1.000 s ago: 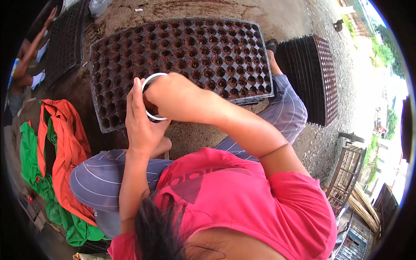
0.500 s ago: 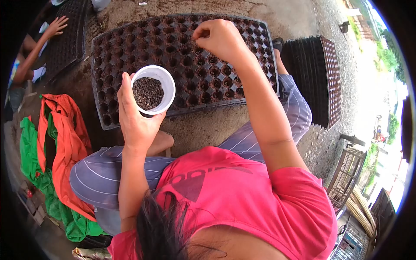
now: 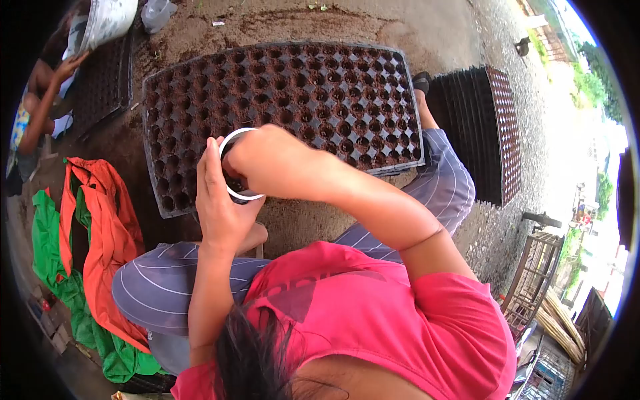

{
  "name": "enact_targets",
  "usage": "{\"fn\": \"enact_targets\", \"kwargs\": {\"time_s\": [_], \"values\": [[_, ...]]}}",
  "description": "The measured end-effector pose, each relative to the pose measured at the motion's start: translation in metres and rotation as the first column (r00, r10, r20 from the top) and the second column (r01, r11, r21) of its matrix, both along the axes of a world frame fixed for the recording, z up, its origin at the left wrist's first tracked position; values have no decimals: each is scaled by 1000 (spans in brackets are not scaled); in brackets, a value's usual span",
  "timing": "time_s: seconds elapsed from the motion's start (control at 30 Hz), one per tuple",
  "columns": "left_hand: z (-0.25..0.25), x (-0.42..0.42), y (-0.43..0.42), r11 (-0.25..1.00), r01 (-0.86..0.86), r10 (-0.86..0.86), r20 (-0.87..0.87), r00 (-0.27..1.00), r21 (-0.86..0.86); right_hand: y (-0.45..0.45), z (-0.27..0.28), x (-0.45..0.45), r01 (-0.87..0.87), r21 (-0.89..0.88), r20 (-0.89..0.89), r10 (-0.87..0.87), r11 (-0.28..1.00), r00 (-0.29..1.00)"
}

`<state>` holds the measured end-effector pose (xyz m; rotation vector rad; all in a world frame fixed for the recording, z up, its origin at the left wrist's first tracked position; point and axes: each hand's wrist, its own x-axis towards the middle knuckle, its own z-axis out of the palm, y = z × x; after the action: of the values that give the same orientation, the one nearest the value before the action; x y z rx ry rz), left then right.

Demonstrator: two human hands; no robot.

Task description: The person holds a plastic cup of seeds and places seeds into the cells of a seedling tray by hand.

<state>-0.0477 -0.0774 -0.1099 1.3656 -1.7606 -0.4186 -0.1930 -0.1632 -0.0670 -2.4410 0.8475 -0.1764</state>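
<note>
A white cup [image 3: 230,141] is held in my left hand [image 3: 220,200], with its rim tipped toward the right. My right hand [image 3: 263,160] reaches into the cup's mouth; its fingertips are hidden inside, and so are most of the cup's contents. Just beyond both hands lies a black seedling tray [image 3: 280,100] with many round cells holding dark brown soil. The tray's near edge passes behind the cup and my right forearm.
Stacked black trays [image 3: 477,133] stand at the right beside my foot. Orange cloth [image 3: 110,247] and green cloth [image 3: 50,247] lie at the left. Another person's arm [image 3: 50,100] reaches to a white container [image 3: 110,23] near another tray [image 3: 103,83]. A metal cart [image 3: 533,267] stands at right.
My right hand has come back from over the tray into the cup, hiding the small dark grains seen there. At the upper left, the other person's hand now touches a white container.
</note>
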Motion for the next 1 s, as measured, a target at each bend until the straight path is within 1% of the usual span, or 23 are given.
{"fn": "enact_targets", "kwargs": {"time_s": [0.03, 0.07, 0.1, 0.13, 0.2, 0.23, 0.33, 0.4, 0.43, 0.5, 0.63, 0.7, 0.73, 0.8, 0.83, 0.9, 0.93, 0.97, 1.0], "values": [[2, 1, -2, 1000, -16, 16, 2, 1000, -2, -11, 4, -6, 58, 62, 24, -60, 996, 998], [-1, 5, -3, 1000, -28, 28, -11, 1000, 8, -26, 12, -17, 109, 62, 98, -115, 992, 989], [-1, 8, -2, 999, -36, 36, -13, 999, 23, -41, 12, -28, 241, 36, 130, -244, 970, 961], [-2, 10, -2, 998, -43, 44, -15, 999, 37, -61, 7, -43, 328, -28, 143, -320, 944, 936], [-2, 14, -3, 998, -52, 53, -27, 998, 39, -93, -11, -69, 492, -85, 98, -485, 866, 869], [-2, 14, -5, 998, -53, 54, -37, 998, 24, -107, -24, -80, 509, -94, 40, -508, 855, 860], [-4, 15, -7, 998, -49, 49, -18, 999, 35, -122, -43, -92, 494, -75, -8, -496, 866, 868], [-6, 16, -8, 998, -43, 43, -7, 999, 40, -124, -44, -92, 550, 70, -74, -546, 832, 835], [-6, 17, -8, 998, -44, 44, -7, 999, 33, -124, -45, -92, 551, 76, -75, -546, 831, 834], [-7, 17, -9, 999, -42, 42, -4, 999, 28, -124, -48, -93, 526, 10, -36, -525, 851, 850], [-6, 16, -9, 999, -45, 45, 16, 999, 23, -124, -49, -93, 509, 0, -54, -508, 861, 859], [-7, 17, -8, 999, -43, 43, 12, 999, 27, -122, -49, -92, 493, -88, -54, -498, 866, 865], [-8, 17, -8, 999, -43, 43, -1, 999, 31, -123, -49, -91, 493, -88, -54, -498, 866, 865], [-8, 17, -8, 999, -41, 42, -14, 999, 35, -129, -48, -90, 531, -29, -142, -530, 847, 836], [-8, 16, -8, 999, -46, 47, -11, 999, 29, -132, -48, -91, 532, -30, -141, -531, 846, 836], [-6, 15, -7, 998, -51, 51, -6, 999, 22, -133, -41, -86, 529, -182, 5, -537, 829, 844], [-5, 14, -7, 998, -51, 51, -8, 999, 29, -129, -35, -88, 521, -229, 1, -535, 822, 845], [-5, 13, -7, 998, -53, 53, -8, 999, 34, -119, -20, -79, 502, -234, 30, -510, 833, 860], [-5, 12, -7, 998, -55, 55, -6, 998, 31, -104, 2, -64, 414, -191, 77, -406, 890, 910]]}}
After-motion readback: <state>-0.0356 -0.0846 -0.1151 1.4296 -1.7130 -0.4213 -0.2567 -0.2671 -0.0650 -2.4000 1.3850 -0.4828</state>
